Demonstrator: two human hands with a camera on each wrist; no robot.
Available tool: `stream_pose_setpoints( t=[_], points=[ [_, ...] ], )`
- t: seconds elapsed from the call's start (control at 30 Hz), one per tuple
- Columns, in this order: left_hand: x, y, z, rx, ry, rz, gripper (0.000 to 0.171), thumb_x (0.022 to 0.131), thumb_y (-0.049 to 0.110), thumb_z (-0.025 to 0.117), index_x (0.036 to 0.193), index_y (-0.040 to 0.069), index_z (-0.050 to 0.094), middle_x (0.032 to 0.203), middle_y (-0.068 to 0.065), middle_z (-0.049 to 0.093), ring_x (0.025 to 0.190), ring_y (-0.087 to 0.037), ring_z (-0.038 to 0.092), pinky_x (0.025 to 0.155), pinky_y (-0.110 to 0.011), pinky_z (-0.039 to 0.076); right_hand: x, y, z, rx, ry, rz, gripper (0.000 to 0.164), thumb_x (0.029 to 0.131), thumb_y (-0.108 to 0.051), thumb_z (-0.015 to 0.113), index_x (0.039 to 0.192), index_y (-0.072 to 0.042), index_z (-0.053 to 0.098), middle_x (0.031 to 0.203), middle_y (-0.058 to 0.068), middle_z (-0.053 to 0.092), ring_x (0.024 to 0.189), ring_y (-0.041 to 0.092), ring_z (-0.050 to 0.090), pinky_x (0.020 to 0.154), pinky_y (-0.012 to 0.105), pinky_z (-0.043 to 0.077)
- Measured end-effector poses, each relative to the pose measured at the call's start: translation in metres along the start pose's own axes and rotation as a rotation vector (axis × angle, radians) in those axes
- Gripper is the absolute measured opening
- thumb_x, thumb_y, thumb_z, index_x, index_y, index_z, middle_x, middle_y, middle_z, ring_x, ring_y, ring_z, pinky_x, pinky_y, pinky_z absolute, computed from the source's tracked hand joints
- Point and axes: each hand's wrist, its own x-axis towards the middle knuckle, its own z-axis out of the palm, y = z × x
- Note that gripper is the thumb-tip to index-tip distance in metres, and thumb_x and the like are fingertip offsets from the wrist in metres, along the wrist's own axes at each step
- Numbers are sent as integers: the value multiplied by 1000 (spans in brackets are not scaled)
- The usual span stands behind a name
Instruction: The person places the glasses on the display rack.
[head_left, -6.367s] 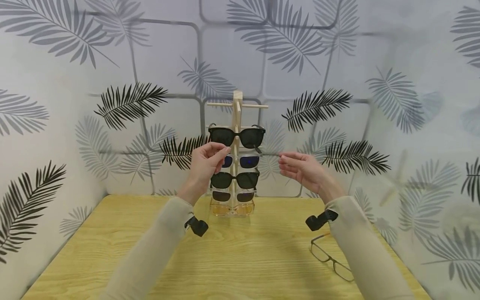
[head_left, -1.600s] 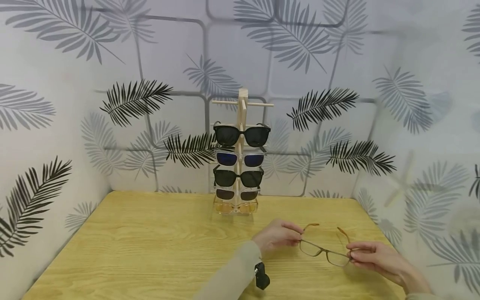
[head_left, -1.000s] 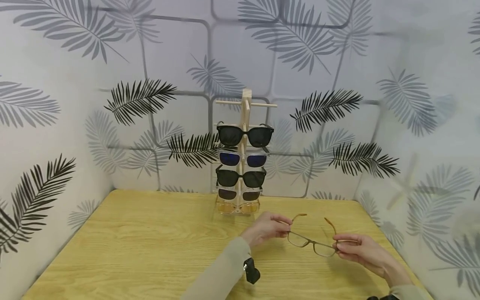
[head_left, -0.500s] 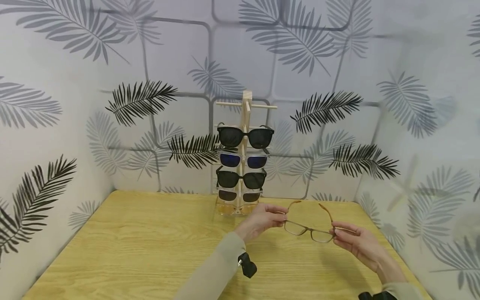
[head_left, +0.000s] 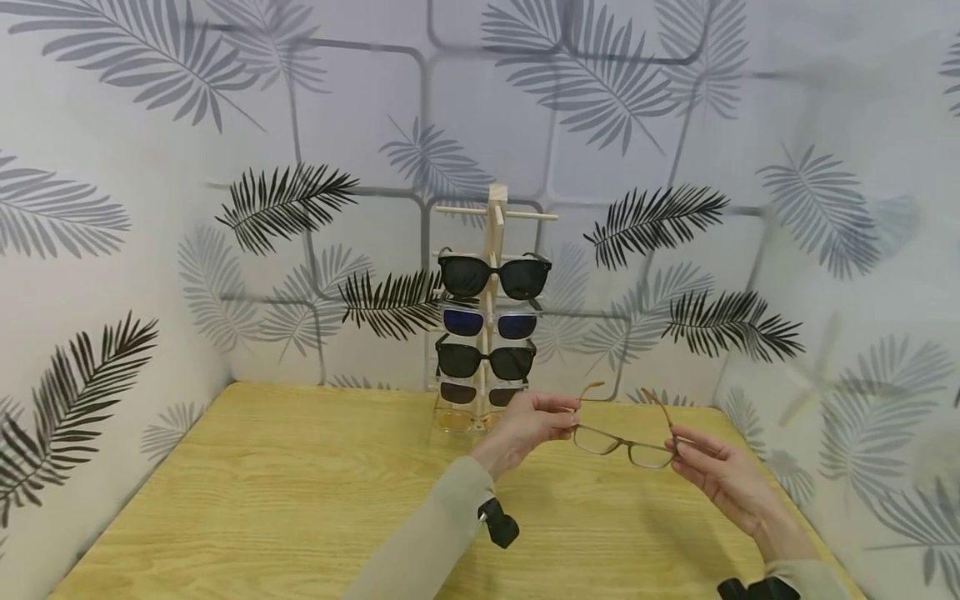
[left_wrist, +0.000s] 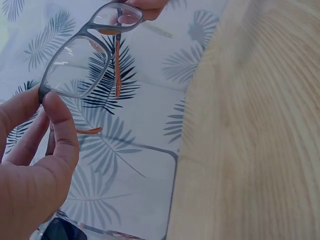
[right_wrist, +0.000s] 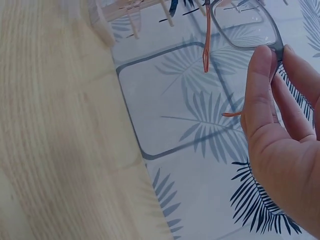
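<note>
A pair of eyeglasses (head_left: 619,442) with a thin grey-brown frame, clear lenses and orange temple tips is held above the table, its temples unfolded and pointing away. My left hand (head_left: 528,427) pinches the frame's left corner between thumb and fingers; the left wrist view shows the thumb (left_wrist: 61,117) right at the hinge. My right hand (head_left: 723,479) pinches the opposite corner, with the thumb (right_wrist: 260,75) on the hinge in the right wrist view. Behind my left hand stands a wooden display rack (head_left: 498,218) with several sunglasses; the hand overlaps the lowest, yellow-tinted pair (head_left: 454,419).
The rack's top peg (head_left: 532,216) is bare. Below it hang black sunglasses (head_left: 463,276), blue-lensed ones (head_left: 517,326) and another black pair (head_left: 512,363). The wood-grain table (head_left: 300,500) ends at leaf-patterned walls (head_left: 645,108) at the back and both sides.
Earlier both hands were up by the rack and the eyeglasses lay on the table at right. Both hands then took hold of them, lifting them and moving them back toward the rack.
</note>
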Motion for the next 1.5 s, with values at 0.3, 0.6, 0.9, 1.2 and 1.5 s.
stream_pose_setpoints(
  t=[0.3,0.6,0.9,1.2,1.5],
  points=[
    [-2,18,3,-9,2,33,24,90,-2,67,114,-3,71,93,-6,72,73,-10,65,70,-22,57,3,-11,10,43,3,-7,42,104,5,36,124,-13,68,114,4,69,101,11,68,90,22,55],
    [-8,40,0,-8,10,48,26,91,-1,66,117,-1,70,97,-5,72,78,-10,66,73,-22,57,11,-21,22,47,-9,-54,42,104,7,34,122,-10,69,113,5,70,100,13,69,89,23,56],
    [-15,65,3,-26,-3,103,31,91,-2,66,122,-5,66,103,-6,70,79,-9,67,74,-21,57,19,-40,32,102,-42,-90,42,104,7,33,124,-7,68,112,9,71,97,16,71,87,24,57],
    [-23,77,3,-26,5,126,29,91,2,67,120,0,69,108,-9,69,83,-10,67,76,-22,58,22,-50,43,143,-68,-74,41,105,4,33,126,-6,66,112,10,71,96,15,71,86,24,57],
    [-29,99,7,-19,-40,177,28,92,2,66,120,-1,68,106,-5,70,86,-11,68,80,-24,58,25,-69,55,139,-84,-120,41,104,5,32,125,-4,66,110,11,72,95,17,71,84,24,58]
  ],
)
